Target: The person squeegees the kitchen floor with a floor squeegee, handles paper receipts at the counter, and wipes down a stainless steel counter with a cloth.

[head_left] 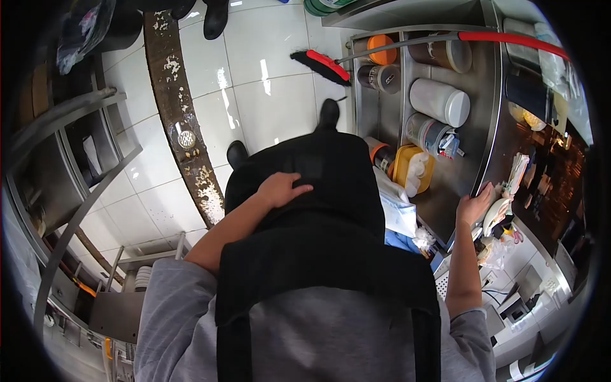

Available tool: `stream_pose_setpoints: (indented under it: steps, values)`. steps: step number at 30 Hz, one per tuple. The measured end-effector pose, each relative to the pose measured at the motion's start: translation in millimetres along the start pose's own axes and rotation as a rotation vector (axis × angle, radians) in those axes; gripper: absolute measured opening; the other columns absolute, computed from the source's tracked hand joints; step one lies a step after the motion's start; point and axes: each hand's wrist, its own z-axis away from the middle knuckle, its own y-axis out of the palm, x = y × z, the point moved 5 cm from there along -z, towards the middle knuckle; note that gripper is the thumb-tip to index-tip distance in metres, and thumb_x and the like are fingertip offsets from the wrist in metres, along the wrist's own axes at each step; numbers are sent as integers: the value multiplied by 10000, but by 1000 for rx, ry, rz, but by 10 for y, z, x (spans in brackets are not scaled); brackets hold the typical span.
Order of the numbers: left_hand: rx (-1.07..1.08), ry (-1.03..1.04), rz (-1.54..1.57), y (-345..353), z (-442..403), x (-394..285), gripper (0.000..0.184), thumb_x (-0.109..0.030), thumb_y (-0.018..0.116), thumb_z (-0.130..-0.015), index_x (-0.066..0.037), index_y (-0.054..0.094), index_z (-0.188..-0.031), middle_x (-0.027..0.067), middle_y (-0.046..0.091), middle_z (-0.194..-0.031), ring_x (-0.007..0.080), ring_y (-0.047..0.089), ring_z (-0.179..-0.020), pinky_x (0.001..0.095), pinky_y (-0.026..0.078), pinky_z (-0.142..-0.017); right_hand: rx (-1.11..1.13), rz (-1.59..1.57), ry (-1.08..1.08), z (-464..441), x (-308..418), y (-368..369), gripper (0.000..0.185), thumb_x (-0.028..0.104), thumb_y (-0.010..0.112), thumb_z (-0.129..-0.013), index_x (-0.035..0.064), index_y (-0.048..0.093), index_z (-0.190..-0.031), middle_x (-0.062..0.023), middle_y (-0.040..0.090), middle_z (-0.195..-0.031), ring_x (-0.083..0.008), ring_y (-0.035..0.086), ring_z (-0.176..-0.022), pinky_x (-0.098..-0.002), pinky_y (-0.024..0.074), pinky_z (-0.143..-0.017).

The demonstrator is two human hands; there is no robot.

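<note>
My left hand (280,189) lies on the black apron (299,223) over my thigh. Its fingers are loosely stretched and hold nothing. On the right side, my right hand (474,205) rests against the edge of the steel counter (493,146), fingers extended and nothing visible in them. Close by that hand, on the counter, are a crumpled cloth-like bundle (496,215) and a pale folded item (517,175). Below the counter stand a yellow tub (402,167) with white rounded things in it and a white sheet or bag (396,204).
A broom (328,67) with a red handle leans across the shelf at upper right. Several jars, one a white canister (439,102), fill that shelf. A dark floor channel (181,114) crosses the white tiles. Metal racks (76,159) stand left. Another person's boot (216,18) shows at top.
</note>
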Motion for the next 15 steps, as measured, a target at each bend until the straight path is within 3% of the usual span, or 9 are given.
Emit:
stream_pose_setpoints:
  steps: [4,6,8,10,11,12,13,14,15]
  values:
    - [150,47,-134,282,-9,104,487,-505,592,-850,-40,625,-991,209,642,-822,357,623,-808,420,479,-750,-8,-27,-52,-21,-34,24,730,-50,545,-689,12,329,-1383,-201,436,-1345,-377,418,-1231,-445,331,-1024]
    - [265,143,82,412,-62,237,437,-470,587,-868,-53,613,-996,164,627,-902,297,608,-849,383,473,-771,1,-111,-98,-27,-1,-10,715,-57,529,-693,-2,331,-1378,-215,437,-1338,-387,412,-1237,-446,310,-1050]
    - [343,56,222,488,-345,647,389,-426,571,-891,-69,594,-1043,128,585,-992,255,576,-884,354,458,-789,28,-201,-119,-7,-31,40,722,-77,475,-715,-14,285,-1409,-220,381,-1395,-365,359,-1309,-406,257,-1107]
    - [294,-186,246,556,-721,1306,480,-484,527,-897,-75,581,-1141,157,577,-1118,305,569,-1006,386,452,-851,113,-188,-115,2,-133,84,720,-58,477,-764,-41,205,-1430,-221,296,-1451,-348,292,-1352,-398,244,-1111]
    - [200,-203,19,602,-872,1660,485,-467,516,-903,-65,560,-1170,150,573,-1131,314,560,-1036,391,452,-872,172,-119,-58,73,-386,151,690,-9,518,-820,-74,185,-1421,-247,221,-1476,-350,250,-1367,-409,231,-1114]
    - [104,-214,-208,644,-1031,1959,492,-450,505,-909,-55,539,-1200,143,570,-1144,322,550,-1067,396,452,-894,182,-165,-102,117,-705,221,676,74,557,-881,-98,176,-1412,-282,185,-1474,-351,288,-1348,-414,272,-1093]
    - [151,-286,-347,696,-1222,2208,480,-422,497,-912,-54,520,-1220,136,550,-1186,319,536,-1097,409,444,-918,178,-6,-208,122,-744,180,687,125,580,-901,-112,176,-1404,-315,291,-1414,-361,386,-1287,-414,324,-1062]
    - [194,-353,-490,725,-1445,2426,471,-394,490,-915,-53,501,-1239,128,530,-1228,315,522,-1127,422,435,-942,237,-18,-53,150,-989,183,690,148,583,-909,-109,175,-1404,-317,383,-1356,-349,471,-1222,-395,378,-1022]
    - [200,-386,-584,750,-1678,2546,448,-366,491,-912,-64,493,-1243,116,508,-1258,302,510,-1144,432,430,-945,225,-36,-3,151,-1030,166,618,168,588,-908,-88,221,-1334,-279,394,-1267,-319,465,-1132,-376,377,-952]
